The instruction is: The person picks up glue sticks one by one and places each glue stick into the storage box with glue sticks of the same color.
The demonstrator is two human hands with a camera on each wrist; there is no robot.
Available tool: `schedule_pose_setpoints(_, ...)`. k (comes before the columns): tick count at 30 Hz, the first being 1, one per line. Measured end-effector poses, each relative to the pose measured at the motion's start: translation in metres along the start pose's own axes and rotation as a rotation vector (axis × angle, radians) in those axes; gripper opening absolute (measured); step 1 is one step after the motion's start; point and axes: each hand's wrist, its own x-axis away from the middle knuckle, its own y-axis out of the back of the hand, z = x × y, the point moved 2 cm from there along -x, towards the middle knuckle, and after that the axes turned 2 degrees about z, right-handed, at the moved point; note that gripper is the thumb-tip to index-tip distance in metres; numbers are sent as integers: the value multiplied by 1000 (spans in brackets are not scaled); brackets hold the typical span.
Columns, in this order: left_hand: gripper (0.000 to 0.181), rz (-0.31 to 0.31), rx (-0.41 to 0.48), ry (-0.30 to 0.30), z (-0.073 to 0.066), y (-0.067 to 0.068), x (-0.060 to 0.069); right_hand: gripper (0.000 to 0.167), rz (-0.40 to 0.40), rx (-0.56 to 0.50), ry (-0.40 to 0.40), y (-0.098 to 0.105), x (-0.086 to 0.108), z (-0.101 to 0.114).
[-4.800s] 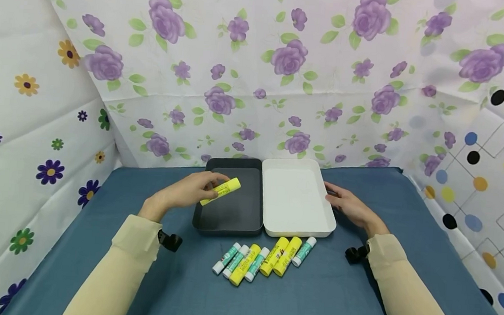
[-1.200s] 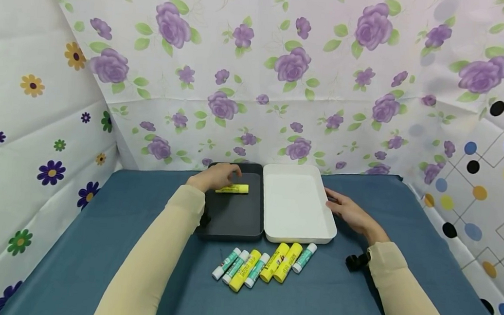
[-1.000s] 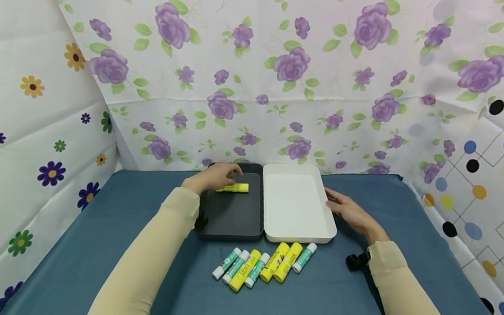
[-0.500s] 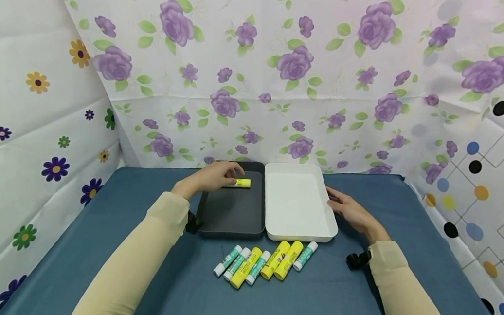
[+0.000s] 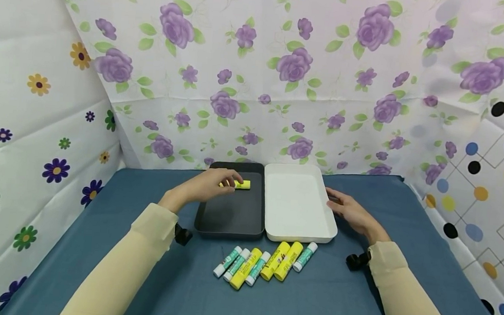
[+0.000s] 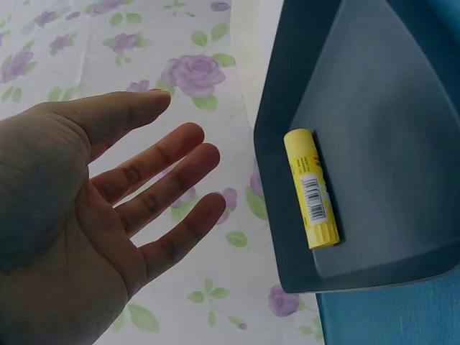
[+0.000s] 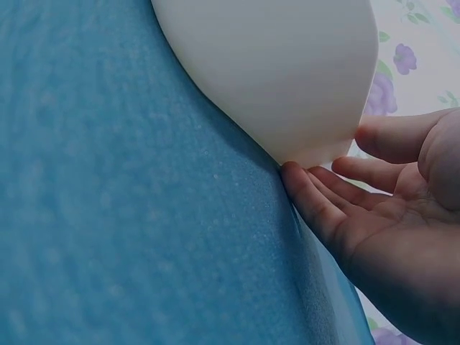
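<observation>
A yellow glue stick (image 6: 312, 188) lies along one wall inside the dark grey tray (image 5: 230, 219). My left hand (image 5: 208, 183) hovers over that tray's left part, fingers spread and holding nothing. In the head view its fingers hide part of the glue stick; the left wrist view shows a gap between hand and stick. At the white tray (image 5: 299, 204), my right hand (image 5: 353, 213) touches the right side wall with its fingertips and thumb, its fingers fairly straight.
In front of the trays, several glue sticks lie in a slanted row, yellow ones (image 5: 245, 268) among smaller green-and-white ones (image 5: 305, 257). The two trays stand side by side on a blue cloth (image 5: 321, 299). A flowered curtain (image 5: 257, 80) hangs behind the table.
The yellow glue stick, earlier in my left hand, now rests in the dark tray. My left hand has let it go and drawn back leftward. The right hand stays at the white tray.
</observation>
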Motion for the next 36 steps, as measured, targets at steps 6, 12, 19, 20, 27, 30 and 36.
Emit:
schedule_pose_setpoints(6,33,17,29,-21,-9,-4,11,67,4,3,-10,1,-1,-1)
schedule_pose_setpoints(12,33,39,22,-31,-14,-13,24,67,12,9,0,1,-3,0)
schedule_pose_setpoints(19,31,74,65,-55,-20,-28,46,68,12,8,-10,0,-3,-1)
schedule_pose_setpoints(20,31,77,73,-52,-20,-31,50,68,12,7,-11,0,-3,-1)
schedule_pose_setpoints(27,29,85,80,-70,-22,-44,62,68,23,0,-18,0,-3,-4)
schedule_pose_setpoints(30,29,100,99,-66,-23,-48,65,68,27,0,-14,0,-3,-4)
schedule_pose_setpoints(36,31,121,129,-51,-24,-53,69,68,24,2,-7,0,-3,-3)
